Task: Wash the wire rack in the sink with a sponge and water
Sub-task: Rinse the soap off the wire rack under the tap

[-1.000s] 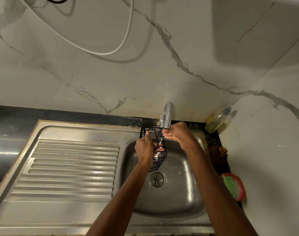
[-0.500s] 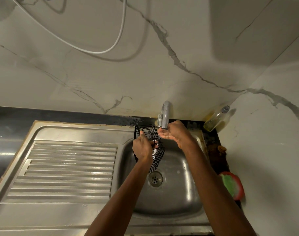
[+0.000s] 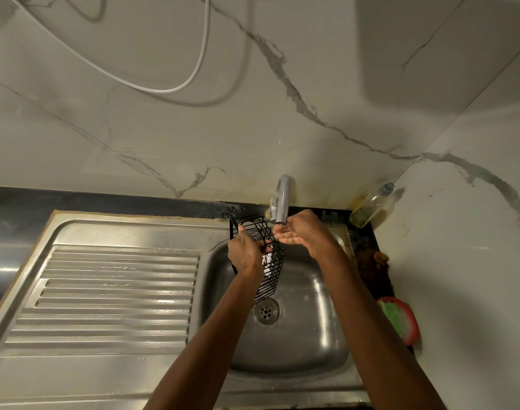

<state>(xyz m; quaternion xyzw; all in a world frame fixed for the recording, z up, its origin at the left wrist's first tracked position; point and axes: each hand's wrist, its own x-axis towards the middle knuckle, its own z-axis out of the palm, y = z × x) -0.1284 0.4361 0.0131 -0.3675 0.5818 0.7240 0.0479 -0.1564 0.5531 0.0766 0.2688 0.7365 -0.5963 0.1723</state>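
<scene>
Head view: we found the left hand (image 3: pixel 244 252) gripping the wire rack (image 3: pixel 269 255) over the sink (image 3: pixel 312 335); the right hand (image 3: pixel 304 233), relaxed and holding nothing, sat under the tap (image 3: pixel 281 204). We judged that wet wire could slip from the one-handed hold.

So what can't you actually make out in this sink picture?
- Head view: whether water runs from the faucet; too faint.
- The pale thing inside the wire rack: the left hand and wires hide it.
- What the right hand does at the rack: fingertips blurred.
</scene>
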